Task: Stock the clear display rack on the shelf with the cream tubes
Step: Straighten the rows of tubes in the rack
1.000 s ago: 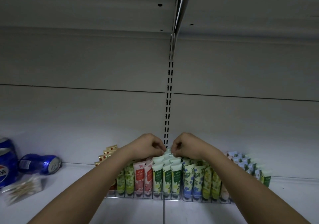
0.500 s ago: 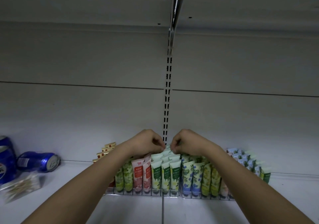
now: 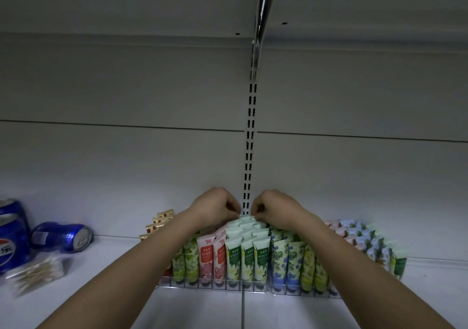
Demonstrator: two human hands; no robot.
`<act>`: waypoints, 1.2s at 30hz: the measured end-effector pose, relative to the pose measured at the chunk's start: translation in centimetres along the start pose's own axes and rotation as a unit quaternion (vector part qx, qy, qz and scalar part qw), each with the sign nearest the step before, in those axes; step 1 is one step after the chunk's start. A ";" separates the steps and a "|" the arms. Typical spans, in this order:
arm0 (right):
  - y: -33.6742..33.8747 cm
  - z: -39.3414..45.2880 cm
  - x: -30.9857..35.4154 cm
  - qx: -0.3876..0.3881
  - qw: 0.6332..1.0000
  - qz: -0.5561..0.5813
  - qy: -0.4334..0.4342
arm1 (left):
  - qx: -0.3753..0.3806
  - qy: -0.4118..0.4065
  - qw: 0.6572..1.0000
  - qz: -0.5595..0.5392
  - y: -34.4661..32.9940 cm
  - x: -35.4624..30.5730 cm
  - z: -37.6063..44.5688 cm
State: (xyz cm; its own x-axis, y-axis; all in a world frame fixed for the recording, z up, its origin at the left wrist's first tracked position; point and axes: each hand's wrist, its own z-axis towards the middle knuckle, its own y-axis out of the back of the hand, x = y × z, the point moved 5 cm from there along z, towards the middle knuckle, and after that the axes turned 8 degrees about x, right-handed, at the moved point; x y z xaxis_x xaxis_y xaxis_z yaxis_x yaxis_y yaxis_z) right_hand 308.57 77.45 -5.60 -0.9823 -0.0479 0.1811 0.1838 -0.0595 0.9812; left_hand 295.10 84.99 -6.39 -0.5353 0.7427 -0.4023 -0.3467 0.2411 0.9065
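Little had moved since the earlier frames: both hands remained at the back of the rack, and only the camera's framing had shifted slightly. Left hand (image 3: 215, 208) and right hand (image 3: 274, 209) were curled, fingertips pinching the flat crimped top of a pale green soft plastic cream tube (image 3: 247, 219) in the rearmost row. That tube stood upright, long axis vertical, directly below and between the two hands, each equally near. It sat at 12 o'clock of the clear plastic display rack (image 3: 222, 285), which rested on the white shelf (image 3: 114, 298). Rows of glossy printed tubes filled the rack, in green, pink, blue and yellow floral patterns, packed touching. At 9 o'clock lay blue metal drink cans (image 3: 62, 236), one on its side, and a clear packet of cotton swabs (image 3: 38, 276). Judged from this, the tube wanted a straight downward press to seat.
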 end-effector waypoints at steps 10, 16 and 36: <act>-0.1 0.2 0.0 -0.014 1.000 -0.018 0.007 | -0.011 -0.004 1.000 -0.006 -0.2 0.0 0.1; -0.3 0.2 0.1 -0.031 0.999 -0.043 0.007 | -0.017 0.002 1.000 -0.009 -0.2 -0.1 -0.1; 0.9 -2.1 5.4 -0.032 0.990 0.123 0.053 | -0.051 0.005 0.996 -0.076 3.9 1.8 -7.7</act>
State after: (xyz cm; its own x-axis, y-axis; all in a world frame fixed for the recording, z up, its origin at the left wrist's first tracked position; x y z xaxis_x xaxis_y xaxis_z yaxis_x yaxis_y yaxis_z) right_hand 303.47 75.06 -3.84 -0.8984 -0.1728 0.4037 0.4232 -0.0959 0.9009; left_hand 286.87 82.48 -4.55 -0.4772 0.6965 -0.5359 -0.5008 0.2856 0.8171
